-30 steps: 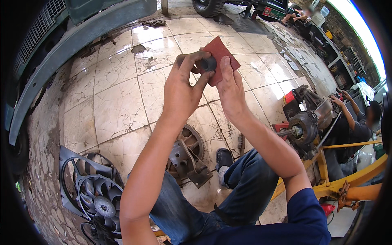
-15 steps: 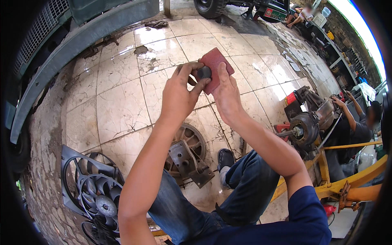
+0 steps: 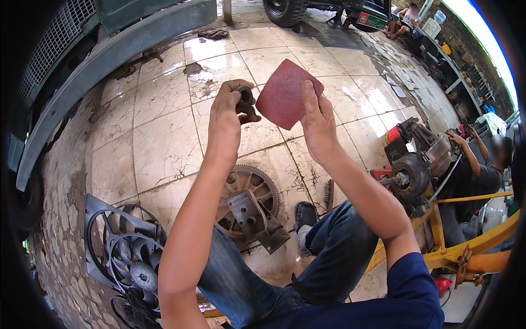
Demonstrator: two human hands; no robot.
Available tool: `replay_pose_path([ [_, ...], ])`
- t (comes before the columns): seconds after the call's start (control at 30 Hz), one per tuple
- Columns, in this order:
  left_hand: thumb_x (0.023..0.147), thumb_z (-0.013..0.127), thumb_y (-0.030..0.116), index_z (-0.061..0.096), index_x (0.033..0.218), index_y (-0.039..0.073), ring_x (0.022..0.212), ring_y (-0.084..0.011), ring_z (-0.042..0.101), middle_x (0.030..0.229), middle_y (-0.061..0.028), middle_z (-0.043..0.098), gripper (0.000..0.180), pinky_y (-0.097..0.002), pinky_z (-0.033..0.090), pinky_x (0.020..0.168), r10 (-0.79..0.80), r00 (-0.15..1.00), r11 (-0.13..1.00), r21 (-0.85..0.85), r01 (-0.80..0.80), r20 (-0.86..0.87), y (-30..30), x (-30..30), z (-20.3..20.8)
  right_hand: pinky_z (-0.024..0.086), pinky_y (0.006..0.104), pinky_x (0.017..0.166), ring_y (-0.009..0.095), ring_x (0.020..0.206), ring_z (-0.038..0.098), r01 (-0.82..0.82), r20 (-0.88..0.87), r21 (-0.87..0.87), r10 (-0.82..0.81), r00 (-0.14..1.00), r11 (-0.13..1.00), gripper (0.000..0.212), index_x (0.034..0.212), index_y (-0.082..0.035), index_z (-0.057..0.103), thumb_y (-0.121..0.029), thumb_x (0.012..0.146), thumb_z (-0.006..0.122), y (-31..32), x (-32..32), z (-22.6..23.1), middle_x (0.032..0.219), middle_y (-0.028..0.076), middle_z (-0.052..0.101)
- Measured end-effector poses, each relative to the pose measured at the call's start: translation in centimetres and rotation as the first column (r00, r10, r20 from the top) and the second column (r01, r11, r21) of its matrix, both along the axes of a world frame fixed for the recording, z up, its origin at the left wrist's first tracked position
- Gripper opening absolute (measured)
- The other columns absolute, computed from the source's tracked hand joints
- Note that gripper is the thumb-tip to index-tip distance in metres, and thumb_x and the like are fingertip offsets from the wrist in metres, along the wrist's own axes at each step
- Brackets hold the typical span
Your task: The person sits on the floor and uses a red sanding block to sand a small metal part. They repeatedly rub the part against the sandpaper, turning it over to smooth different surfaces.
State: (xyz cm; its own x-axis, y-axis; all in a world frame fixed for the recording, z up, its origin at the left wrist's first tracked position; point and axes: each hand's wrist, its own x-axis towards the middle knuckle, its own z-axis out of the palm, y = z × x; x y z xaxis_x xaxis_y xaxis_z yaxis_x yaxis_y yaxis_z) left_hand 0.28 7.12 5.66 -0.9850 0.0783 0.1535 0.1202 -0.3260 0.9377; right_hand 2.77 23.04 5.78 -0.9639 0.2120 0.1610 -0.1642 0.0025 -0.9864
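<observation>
- Floor (image 3: 159, 137): pale cracked tiles, glossy, stained dark toward the left edge and near the top.
- Bumper (image 3: 104, 66): long grey curved panel along the upper left, lying on the tiles.
- Fan (image 3: 129, 255): black twin-fan shroud flat on the floor at lower left, just beside the person's left leg.
- Person's legs in blue jeans (image 3: 334, 257), seated; one dark shoe (image 3: 304, 215) on the tiles between the knees.
- Engine (image 3: 416, 159): grimy unit with red parts at right, on a yellow frame (image 3: 460, 252). A second person (image 3: 482, 164) sits behind it, hands on it.
- Gear (image 3: 249, 203): rusty toothed wheel with spokes on the floor below the hands, a grey bracket bolted over it.
- Brush (image 3: 329, 193): small, dark, on the tiles just right of the gear.
- Sandpaper (image 3: 285, 94): dark red square sheet, held up in the air above the floor, tilted like a diamond. Right hand (image 3: 318, 123) pinches its lower right edge, thumb on the face, fingers behind.
- Left hand (image 3: 226, 118): raised just left of the sandpaper, fingers curled and pinching the part (image 3: 245, 101), a small dark round piece. Part and sheet sit just beside each other; contact cannot be told.
</observation>
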Motion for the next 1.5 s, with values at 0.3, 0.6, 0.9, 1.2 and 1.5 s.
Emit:
replay_pose_path([
  [0.3,0.098,0.04,0.028,0.057,0.089,0.006,0.064,-0.0107,0.048,0.079,-0.0027,0.053,0.029,-0.0268,0.04,0.059,-0.125,0.981,0.992,-0.008,0.128,0.149,-1.8,0.6,0.7,0.035,0.0222,0.056,0.002,0.066,0.04,-0.06,-0.161,0.124,0.08,0.984,0.99,0.038,0.086,-0.001,0.06,-0.035,0.101,0.05,0.1,-0.2,0.4,0.071,-0.005,0.049],
  [0.6,0.092,0.065,0.026,0.066,0.093,0.006,0.063,-0.006,0.044,0.073,0.0035,0.053,0.02,-0.0219,0.035,0.059,-0.085,0.996,0.963,-0.254,0.091,0.037,-2.1,1.4,1.2,0.045,0.0227,0.064,0.005,0.074,0.053,-0.09,-0.171,0.183,0.122,0.978,0.979,0.037,0.099,0.005,0.064,-0.03,0.1,0.051,-0.1,-0.2,0.7,0.081,0.001,0.062],
  [0.9,0.092,0.065,0.023,0.066,0.091,0.005,0.064,-0.0067,0.045,0.071,0.0028,0.054,0.018,-0.0224,0.036,0.059,-0.097,0.992,0.948,-0.295,0.118,0.085,-2.3,1.4,1.5,0.048,0.0243,0.069,0.007,0.078,0.056,-0.107,-0.183,0.243,0.153,0.971,0.964,0.038,0.106,0.006,0.064,-0.029,0.1,0.053,0.0,-0.1,0.6,0.087,0.005,0.066],
  [1.2,0.093,0.062,0.021,0.064,0.09,0.004,0.063,-0.0074,0.045,0.07,0.0016,0.053,0.017,-0.0232,0.037,0.059,-0.106,0.993,0.96,-0.253,0.117,0.057,-2.4,1.0,0.8,0.048,0.0249,0.069,0.008,0.077,0.057,-0.105,-0.185,0.249,0.153,0.971,0.963,0.037,0.106,0.006,0.063,-0.029,0.1,0.052,0.2,-0.3,0.5,0.086,0.005,0.066],
  [1.5,0.094,0.06,0.018,0.061,0.089,0.002,0.06,-0.0046,0.043,0.067,0.0036,0.051,0.017,-0.0216,0.035,0.054,-0.064,0.998,0.987,-0.147,0.062,-0.011,-1.5,1.5,0.3,0.048,0.0249,0.073,0.008,0.081,0.056,-0.094,-0.131,0.234,0.127,0.983,0.968,0.04,0.107,0.006,0.063,-0.031,0.1,0.05,0.2,-0.4,0.7,0.089,0.005,0.066],
])
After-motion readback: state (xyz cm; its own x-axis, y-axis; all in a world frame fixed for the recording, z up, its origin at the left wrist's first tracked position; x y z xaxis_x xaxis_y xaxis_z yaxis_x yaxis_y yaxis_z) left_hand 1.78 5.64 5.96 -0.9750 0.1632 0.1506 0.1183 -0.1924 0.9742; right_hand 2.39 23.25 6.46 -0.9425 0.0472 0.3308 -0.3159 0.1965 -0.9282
